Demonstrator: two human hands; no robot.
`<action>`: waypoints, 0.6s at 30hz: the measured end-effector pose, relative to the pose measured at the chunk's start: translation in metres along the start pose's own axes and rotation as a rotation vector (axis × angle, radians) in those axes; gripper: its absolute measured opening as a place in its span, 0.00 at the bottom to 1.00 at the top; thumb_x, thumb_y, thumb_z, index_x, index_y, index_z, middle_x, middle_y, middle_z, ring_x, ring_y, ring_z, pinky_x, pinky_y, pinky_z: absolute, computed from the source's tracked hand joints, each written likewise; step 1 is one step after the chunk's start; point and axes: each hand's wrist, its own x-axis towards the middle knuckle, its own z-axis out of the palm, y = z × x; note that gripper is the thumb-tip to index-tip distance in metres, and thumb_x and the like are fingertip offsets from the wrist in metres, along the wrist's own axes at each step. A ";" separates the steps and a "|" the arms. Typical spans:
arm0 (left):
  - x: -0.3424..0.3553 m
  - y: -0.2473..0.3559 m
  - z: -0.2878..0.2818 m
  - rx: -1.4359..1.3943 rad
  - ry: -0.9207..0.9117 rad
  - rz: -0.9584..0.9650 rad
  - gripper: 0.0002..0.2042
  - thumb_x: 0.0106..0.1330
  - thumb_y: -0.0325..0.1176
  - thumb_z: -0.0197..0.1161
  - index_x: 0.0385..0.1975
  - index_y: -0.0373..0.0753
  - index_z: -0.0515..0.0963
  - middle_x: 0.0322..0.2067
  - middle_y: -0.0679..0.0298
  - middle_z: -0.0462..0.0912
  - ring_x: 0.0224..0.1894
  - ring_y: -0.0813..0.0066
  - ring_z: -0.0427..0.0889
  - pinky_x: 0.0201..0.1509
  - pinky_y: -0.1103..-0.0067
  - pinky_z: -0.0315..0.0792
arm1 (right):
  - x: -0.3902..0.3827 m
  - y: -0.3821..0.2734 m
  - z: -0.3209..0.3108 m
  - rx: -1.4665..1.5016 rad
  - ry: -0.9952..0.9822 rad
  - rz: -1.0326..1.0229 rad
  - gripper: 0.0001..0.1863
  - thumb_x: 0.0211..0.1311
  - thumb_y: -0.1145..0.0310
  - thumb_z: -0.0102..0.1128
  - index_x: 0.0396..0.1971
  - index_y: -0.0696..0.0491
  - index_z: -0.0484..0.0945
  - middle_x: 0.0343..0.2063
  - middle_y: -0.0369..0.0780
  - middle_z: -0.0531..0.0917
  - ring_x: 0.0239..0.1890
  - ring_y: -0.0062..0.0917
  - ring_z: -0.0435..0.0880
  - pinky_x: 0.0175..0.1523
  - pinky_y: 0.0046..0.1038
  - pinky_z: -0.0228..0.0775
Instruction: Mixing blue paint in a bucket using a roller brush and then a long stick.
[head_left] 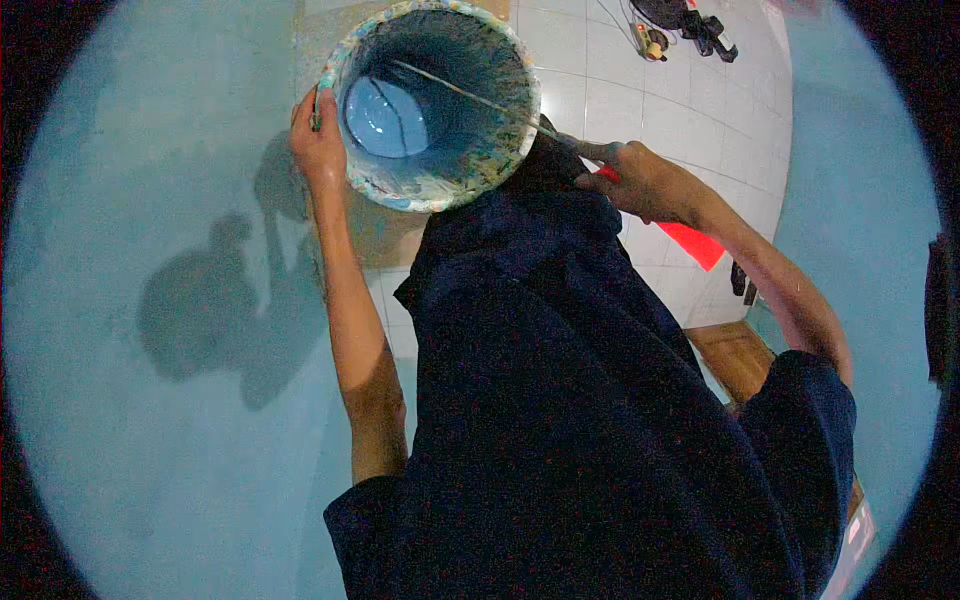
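A round bucket (500,165) tilts toward me, its inner wall crusted with paint stains and its rim speckled. At its bottom lies a pool of light blue liquid (400,125), probably paint. My left hand (319,150) is closed on the bucket's left rim. My right hand (645,182), just right of the bucket, grips a long thin stick (465,92). The stick crosses the rim and slants down inside the bucket; I cannot tell whether its tip touches the liquid. Just below my right hand shows a flat bright red thing (695,245), partly hidden by the hand.
Pale blue walls (130,160) rise on the left and right. White floor tiles (640,105) spread beyond the bucket. A small tool with a cord (650,42) and black items (712,38) lie at the far right. A brown wooden piece (735,358) is by my right side.
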 end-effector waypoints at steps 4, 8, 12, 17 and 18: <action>0.001 -0.005 0.003 0.012 -0.004 -0.061 0.17 0.67 0.38 0.55 0.45 0.28 0.76 0.40 0.53 0.79 0.42 0.64 0.78 0.47 0.74 0.70 | -0.009 0.008 0.020 0.203 -0.076 -0.038 0.25 0.67 0.60 0.49 0.63 0.45 0.61 0.14 0.34 0.71 0.11 0.16 0.68 0.14 0.20 0.67; -0.001 -0.017 -0.001 -0.064 0.023 -0.135 0.18 0.67 0.39 0.54 0.45 0.28 0.76 0.40 0.51 0.79 0.42 0.62 0.78 0.47 0.72 0.69 | -0.021 -0.026 0.051 1.104 -0.176 0.217 0.21 0.68 0.54 0.47 0.58 0.44 0.65 0.17 0.31 0.67 0.13 0.12 0.64 0.17 0.17 0.63; 0.000 -0.022 0.003 -0.055 0.083 -0.127 0.19 0.67 0.40 0.55 0.44 0.26 0.75 0.40 0.48 0.79 0.42 0.57 0.77 0.47 0.71 0.69 | 0.002 -0.061 0.083 1.835 -0.284 0.189 0.15 0.69 0.54 0.45 0.50 0.45 0.64 0.23 0.33 0.67 0.16 0.12 0.62 0.19 0.15 0.59; -0.011 0.021 0.005 0.014 0.123 -0.135 0.19 0.67 0.38 0.54 0.45 0.24 0.73 0.41 0.45 0.77 0.44 0.52 0.76 0.50 0.68 0.67 | 0.044 -0.120 0.099 2.215 -0.330 0.021 0.14 0.70 0.52 0.43 0.34 0.46 0.59 0.21 0.33 0.66 0.17 0.13 0.63 0.20 0.16 0.59; -0.014 0.024 0.005 0.013 0.150 -0.134 0.19 0.67 0.38 0.54 0.46 0.24 0.73 0.42 0.45 0.76 0.43 0.52 0.76 0.49 0.68 0.67 | 0.051 -0.129 0.099 2.221 -0.303 0.023 0.14 0.70 0.52 0.42 0.35 0.47 0.59 0.21 0.33 0.66 0.17 0.13 0.63 0.20 0.16 0.59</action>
